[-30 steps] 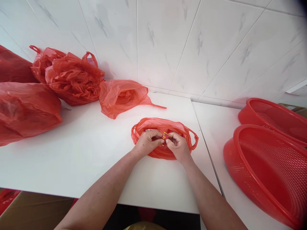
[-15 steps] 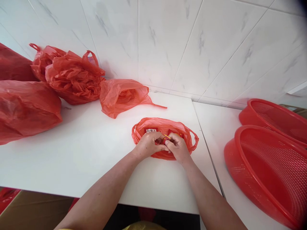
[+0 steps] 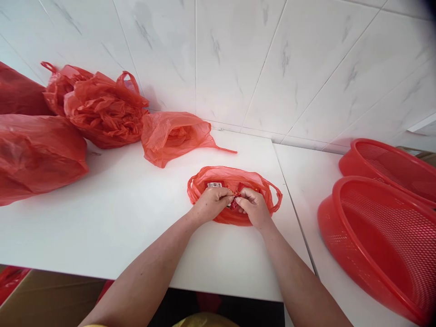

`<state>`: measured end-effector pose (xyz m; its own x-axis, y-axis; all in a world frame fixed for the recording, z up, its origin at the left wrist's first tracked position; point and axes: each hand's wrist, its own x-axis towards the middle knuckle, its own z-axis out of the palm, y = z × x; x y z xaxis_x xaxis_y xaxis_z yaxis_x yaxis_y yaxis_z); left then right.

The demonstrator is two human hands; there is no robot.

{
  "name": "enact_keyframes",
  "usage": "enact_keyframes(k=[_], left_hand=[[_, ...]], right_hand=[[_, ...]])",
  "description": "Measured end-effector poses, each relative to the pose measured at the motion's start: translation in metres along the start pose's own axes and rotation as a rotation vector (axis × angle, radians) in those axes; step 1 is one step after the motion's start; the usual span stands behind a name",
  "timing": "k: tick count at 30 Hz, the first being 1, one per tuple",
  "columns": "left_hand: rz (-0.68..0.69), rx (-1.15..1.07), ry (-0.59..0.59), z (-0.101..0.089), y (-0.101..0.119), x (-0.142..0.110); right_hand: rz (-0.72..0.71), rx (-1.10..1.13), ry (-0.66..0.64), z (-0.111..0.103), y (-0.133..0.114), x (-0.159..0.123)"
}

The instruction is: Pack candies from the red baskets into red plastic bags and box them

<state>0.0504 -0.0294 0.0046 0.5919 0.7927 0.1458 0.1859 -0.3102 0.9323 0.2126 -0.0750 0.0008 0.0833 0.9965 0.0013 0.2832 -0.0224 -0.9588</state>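
A red plastic bag (image 3: pixel 231 220) lies on the white table with its mouth spread wide and a loop handle at either end. Over its opening, my left hand (image 3: pixel 211 204) and my right hand (image 3: pixel 257 209) meet fingertip to fingertip. Both pinch a small red wrapped packet (image 3: pixel 234 205) with gold-coloured marks; its exact kind is too small to make out. Inside the bag sits a red packet (image 3: pixel 214 185) with a white label and dark printed characters. More red and yellow contents lie partly hidden behind my right hand.
Another red bag (image 3: pixel 175 136), mouth open, lies behind to the left. Bulging red bags (image 3: pixel 41 154) fill the far left, beside a crumpled bunch of bags (image 3: pixel 105 109). Two red perforated baskets (image 3: pixel 340 218) stand on the right-hand table. Tiled wall (image 3: pixel 235 59) rises behind.
The fingers have shifted slightly on the small packet. A yellow edge that stuck up between them now shows as a thin red-and-gold strip, and more red wrapper is visible below. The bag stays put.
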Motion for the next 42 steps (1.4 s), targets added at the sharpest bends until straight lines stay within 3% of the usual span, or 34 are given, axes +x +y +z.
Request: enact_keyframes(k=[8,13,17,23,27,35,42], left_hand=[[-0.051,-0.132,-0.023,-0.003,-0.001,0.001],[-0.009,-0.293,-0.027,-0.003,0.000,0.001],[-0.050,-0.376,-0.022,0.000,-0.004,0.001],[-0.042,-0.303,0.018,0.003,-0.007,0.002],[-0.040,-0.216,0.068,0.004,-0.007,0.002],[0.004,-0.045,0.072,0.003,-0.003,0.001],[-0.047,-0.159,0.078,0.005,-0.006,0.002]], right_hand=[[0.019,0.082,-0.086,-0.002,-0.001,0.000],[-0.007,0.105,-0.072,-0.004,0.000,0.001],[-0.040,0.055,-0.074,-0.003,-0.001,0.000],[-0.084,-0.051,-0.056,0.001,0.000,-0.001],[-0.105,-0.036,0.043,0.005,-0.001,-0.002],[-0.033,-0.090,0.114,0.006,0.000,0.000],[-0.127,-0.088,0.161,0.006,0.002,0.000]])
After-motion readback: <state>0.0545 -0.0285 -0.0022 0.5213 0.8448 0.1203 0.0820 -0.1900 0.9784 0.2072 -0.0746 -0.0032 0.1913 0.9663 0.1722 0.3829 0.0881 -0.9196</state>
